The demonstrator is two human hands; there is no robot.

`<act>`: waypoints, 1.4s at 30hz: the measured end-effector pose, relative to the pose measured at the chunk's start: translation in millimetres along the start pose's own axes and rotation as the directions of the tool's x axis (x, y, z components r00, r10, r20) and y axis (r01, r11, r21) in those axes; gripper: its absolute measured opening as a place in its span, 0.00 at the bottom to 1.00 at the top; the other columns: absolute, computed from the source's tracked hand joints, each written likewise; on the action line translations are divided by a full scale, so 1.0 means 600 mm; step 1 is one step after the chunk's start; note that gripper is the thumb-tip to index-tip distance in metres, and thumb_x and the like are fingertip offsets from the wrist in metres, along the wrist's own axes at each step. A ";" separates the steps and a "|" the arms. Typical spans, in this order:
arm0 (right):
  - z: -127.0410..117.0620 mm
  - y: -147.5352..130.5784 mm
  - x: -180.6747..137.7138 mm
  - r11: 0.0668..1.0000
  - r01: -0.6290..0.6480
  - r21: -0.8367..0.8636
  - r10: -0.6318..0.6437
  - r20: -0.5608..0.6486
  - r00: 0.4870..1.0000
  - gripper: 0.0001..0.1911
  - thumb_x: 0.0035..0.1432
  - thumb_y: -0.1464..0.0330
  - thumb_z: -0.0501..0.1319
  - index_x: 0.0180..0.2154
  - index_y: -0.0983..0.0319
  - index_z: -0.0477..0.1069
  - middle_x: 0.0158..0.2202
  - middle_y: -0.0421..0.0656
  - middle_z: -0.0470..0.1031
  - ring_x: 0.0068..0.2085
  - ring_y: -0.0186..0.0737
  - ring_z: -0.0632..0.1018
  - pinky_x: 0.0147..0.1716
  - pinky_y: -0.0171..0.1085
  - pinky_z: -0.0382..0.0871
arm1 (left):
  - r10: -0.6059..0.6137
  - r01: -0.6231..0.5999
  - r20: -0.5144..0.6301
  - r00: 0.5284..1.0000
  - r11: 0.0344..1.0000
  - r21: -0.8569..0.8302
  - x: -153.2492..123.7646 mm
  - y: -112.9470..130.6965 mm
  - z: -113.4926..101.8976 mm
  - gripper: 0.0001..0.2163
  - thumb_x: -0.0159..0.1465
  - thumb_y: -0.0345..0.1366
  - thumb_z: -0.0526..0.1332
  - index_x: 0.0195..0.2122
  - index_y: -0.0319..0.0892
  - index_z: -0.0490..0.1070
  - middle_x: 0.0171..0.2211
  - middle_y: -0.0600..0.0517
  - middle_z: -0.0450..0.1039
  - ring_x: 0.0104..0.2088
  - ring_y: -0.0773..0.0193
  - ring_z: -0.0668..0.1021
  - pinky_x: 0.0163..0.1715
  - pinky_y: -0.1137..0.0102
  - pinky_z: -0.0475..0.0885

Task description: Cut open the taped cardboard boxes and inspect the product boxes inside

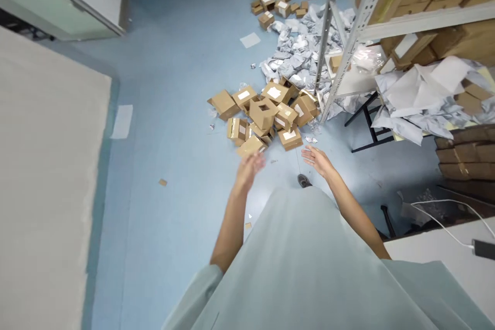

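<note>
My left hand (250, 166) hangs in the air in front of me, a little blurred, its fingers apart and nothing in them. To its right, my right hand (316, 159) is held out with fingers spread, also holding nothing. Just beyond both hands lies a heap of used cardboard boxes (263, 113) on the blue floor, several with white labels and some with torn openings. The box nearest my left hand (252, 146) lies at the heap's front edge. A labelled box (290, 137) is the closest one to my right hand. Whether either hand touches a box is unlikely; they appear apart.
Grey-white plastic mailing bags (297, 51) pile up behind the boxes, with smaller cartons (284, 7) farther back. A metal shelf post (348, 56) stands at right, by a table heaped with bags (425, 95). A wall (46, 175) bounds the left. Paper scraps lie on the floor.
</note>
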State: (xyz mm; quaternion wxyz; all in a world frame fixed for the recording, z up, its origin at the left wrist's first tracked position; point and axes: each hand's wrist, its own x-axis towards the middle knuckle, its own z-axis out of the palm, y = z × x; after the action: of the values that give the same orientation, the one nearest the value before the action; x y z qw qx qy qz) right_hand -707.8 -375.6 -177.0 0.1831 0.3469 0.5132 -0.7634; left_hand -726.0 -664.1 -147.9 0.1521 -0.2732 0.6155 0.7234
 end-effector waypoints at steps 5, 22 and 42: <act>-0.107 0.113 -0.130 0.991 0.048 0.121 -0.029 -0.158 0.987 0.14 0.63 0.58 0.74 0.46 0.56 0.79 0.50 0.48 0.89 0.53 0.45 0.88 0.60 0.44 0.81 | -0.270 0.257 0.140 0.952 0.961 0.103 -0.114 -0.170 -0.029 0.26 0.60 0.52 0.79 0.50 0.38 0.78 0.33 0.52 0.80 0.20 0.74 0.69 0.20 0.74 0.60; -0.195 0.501 -0.661 0.881 0.430 0.198 -0.237 -0.603 0.762 0.33 0.53 0.44 0.82 0.52 0.57 0.85 0.56 0.53 0.88 0.54 0.52 0.88 0.61 0.53 0.80 | -0.348 0.099 0.757 0.553 0.930 0.355 -0.369 -0.347 0.113 0.35 0.61 0.62 0.77 0.57 0.37 0.78 0.18 0.68 0.56 0.14 0.75 0.56 0.15 0.76 0.43; -0.363 0.747 -1.051 0.721 0.624 -0.300 -0.465 -0.878 0.116 0.13 0.68 0.58 0.72 0.49 0.56 0.85 0.46 0.45 0.89 0.44 0.44 0.87 0.51 0.44 0.84 | -0.660 -0.105 0.748 -0.071 0.751 0.652 -1.034 -0.630 0.323 0.28 0.71 0.64 0.68 0.45 0.38 0.79 0.14 0.66 0.51 0.14 0.73 0.50 0.14 0.75 0.42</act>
State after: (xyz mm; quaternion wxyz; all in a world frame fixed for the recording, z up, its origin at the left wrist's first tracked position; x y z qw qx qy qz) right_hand 88.1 -407.9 -69.4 -0.4530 0.5065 0.5554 -0.4793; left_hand -57.2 -329.4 -73.6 0.7598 0.2389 0.4157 0.4392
